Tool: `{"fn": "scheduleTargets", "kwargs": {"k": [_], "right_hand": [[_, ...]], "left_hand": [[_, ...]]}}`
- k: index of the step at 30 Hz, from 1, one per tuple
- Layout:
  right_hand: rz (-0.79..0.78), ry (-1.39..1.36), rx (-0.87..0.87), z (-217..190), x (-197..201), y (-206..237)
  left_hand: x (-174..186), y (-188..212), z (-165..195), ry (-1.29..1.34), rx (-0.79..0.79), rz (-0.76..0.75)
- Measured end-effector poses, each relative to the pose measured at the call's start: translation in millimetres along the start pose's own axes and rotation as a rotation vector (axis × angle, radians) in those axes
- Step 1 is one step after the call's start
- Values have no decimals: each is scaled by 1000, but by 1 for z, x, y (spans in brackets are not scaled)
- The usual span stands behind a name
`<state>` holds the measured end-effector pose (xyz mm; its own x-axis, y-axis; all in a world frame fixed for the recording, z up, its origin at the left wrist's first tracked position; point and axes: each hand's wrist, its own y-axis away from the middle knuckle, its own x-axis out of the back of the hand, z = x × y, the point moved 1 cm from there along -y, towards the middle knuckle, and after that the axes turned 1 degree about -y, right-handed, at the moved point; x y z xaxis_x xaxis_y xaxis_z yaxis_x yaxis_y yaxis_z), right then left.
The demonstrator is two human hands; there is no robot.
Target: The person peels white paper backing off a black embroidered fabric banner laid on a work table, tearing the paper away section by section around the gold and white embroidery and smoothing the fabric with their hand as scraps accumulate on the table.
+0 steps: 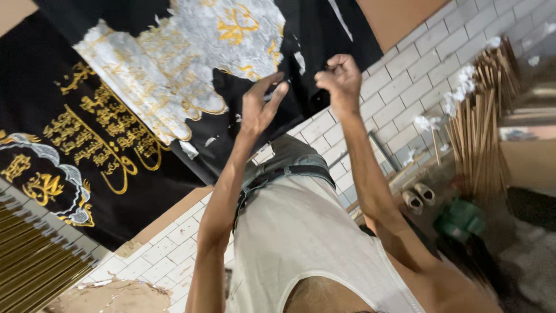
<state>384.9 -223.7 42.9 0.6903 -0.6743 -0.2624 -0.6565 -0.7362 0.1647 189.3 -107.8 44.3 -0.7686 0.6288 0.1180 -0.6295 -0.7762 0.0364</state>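
Left hand (259, 107) — fingers spread — lies flat on the black cloth (63, 87) near its lower edge; right hand (339, 78) — fist pressed together — pinches that edge beside silver embroidery (174, 52).

1. Floor (405, 75): white rectangular tiles laid brick-fashion with grey joints, running through the middle of the view.
2. Bundle of thin wooden sticks (480, 122) stands at the right, with white scraps (463, 87) scattered just beside it.
3. Pair of pale slippers (418, 197) on the tiles near a wooden strip.
4. Green object (460, 219) near the sticks; kind cannot be told.
5. Brass-coloured rods (29, 255) lie side by side at the lower left.
6. Brown patches (110, 295) at the lower edge and upper corners; surface unclear.
7. Light is even and dim.
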Motion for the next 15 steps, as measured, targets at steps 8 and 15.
{"fn": "scheduleTargets", "kwargs": {"k": [8,15], "right_hand": [[-309,462,-4,19,-100,35],[-577,376,-149,32,-105,29]], "left_hand": [[13,-40,-3,-373,119,274],[279,105,-57,-714,7,503]]}}
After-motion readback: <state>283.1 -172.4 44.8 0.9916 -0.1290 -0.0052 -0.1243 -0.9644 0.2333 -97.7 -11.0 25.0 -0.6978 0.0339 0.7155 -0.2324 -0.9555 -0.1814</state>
